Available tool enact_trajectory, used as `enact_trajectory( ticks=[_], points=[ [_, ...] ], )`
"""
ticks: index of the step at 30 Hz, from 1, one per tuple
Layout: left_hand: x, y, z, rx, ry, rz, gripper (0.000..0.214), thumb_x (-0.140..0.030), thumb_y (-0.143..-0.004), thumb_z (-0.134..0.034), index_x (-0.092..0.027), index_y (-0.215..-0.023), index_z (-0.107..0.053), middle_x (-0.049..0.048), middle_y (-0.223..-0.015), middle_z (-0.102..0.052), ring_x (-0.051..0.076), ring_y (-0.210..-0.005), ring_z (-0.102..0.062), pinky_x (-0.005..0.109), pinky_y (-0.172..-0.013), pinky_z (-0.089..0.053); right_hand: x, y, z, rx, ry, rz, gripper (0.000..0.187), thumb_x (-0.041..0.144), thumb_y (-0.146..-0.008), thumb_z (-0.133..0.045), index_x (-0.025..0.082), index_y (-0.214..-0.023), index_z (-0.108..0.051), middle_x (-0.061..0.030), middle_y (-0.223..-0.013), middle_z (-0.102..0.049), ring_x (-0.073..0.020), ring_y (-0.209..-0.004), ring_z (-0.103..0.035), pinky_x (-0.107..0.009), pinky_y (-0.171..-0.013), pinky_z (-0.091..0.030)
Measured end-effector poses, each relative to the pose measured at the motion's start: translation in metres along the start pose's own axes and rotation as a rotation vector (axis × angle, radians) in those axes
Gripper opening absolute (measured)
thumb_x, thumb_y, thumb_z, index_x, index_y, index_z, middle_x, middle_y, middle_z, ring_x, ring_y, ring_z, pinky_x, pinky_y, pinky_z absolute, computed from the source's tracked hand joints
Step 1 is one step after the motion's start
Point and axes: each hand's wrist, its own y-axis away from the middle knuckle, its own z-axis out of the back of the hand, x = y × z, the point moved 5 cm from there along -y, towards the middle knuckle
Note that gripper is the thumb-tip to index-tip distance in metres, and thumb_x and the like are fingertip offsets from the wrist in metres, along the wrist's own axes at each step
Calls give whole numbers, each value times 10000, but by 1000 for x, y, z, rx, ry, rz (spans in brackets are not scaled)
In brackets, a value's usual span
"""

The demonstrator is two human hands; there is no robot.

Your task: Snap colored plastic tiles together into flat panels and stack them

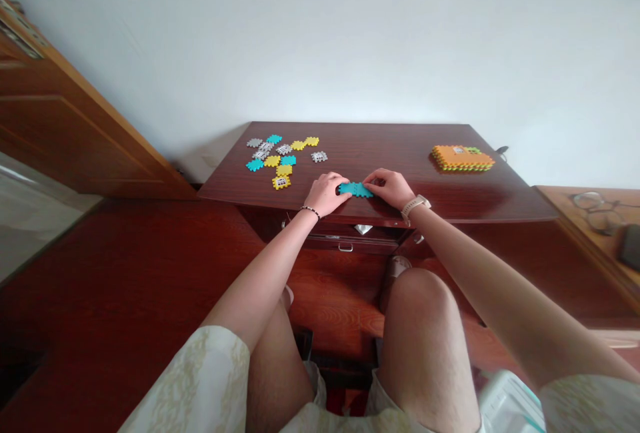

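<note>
Two teal interlocking tiles [355, 189] lie side by side on the dark wooden desk [395, 153], their toothed edges meeting. My left hand [327, 193] grips the left end of the pair between thumb and fingers. At the right end, my right hand [389, 186] pinches the other tile's edge. Just beyond my left hand rests a grey tile with a printed label [319, 156]. Farther left lie several loose toothed tiles in grey, teal and yellow, among them a yellow tile with a printed label [281, 182].
A stack of larger orange and green toothed panels [463, 158] stands at the desk's right. Below the front edge are drawers with a metal handle [345, 248]. Eyeglasses [603, 213] lie on a wooden surface at the right. A wooden door [75, 106] stands at left; a white wall backs the desk.
</note>
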Motion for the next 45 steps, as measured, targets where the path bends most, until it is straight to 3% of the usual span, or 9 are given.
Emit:
enact_trajectory(
  ticks=[11,17,45],
  points=[
    [-15,9,0,-22,-53,-187,319,-239,-1051,-662,-295,-1341,-784,70,-1389,-737,294,-1315,-633,481,-1201,-511,2,1,1,-16,-24,-30,135,327,-882,-757,243,-935,-849,-46,-926,-833,-239,-830,-707,-373,-837,-555],
    [-14,9,-3,-14,-91,-226,322,-258,-1085,-624,-302,-1351,-801,64,-1367,-740,282,-1258,-638,460,-1180,-535,2,1,1,-25,-34,-35,149,315,-878,-744,237,-948,-851,-39,-915,-835,-226,-811,-705,-364,-832,-553],
    [-16,10,-5,-3,-134,-243,318,-303,-1113,-593,-319,-1343,-812,79,-1344,-732,295,-1223,-617,484,-1155,-533,2,1,2,-36,-19,-37,144,277,-881,-736,244,-947,-859,-36,-916,-844,-229,-812,-721,-363,-839,-568]
  ],
)
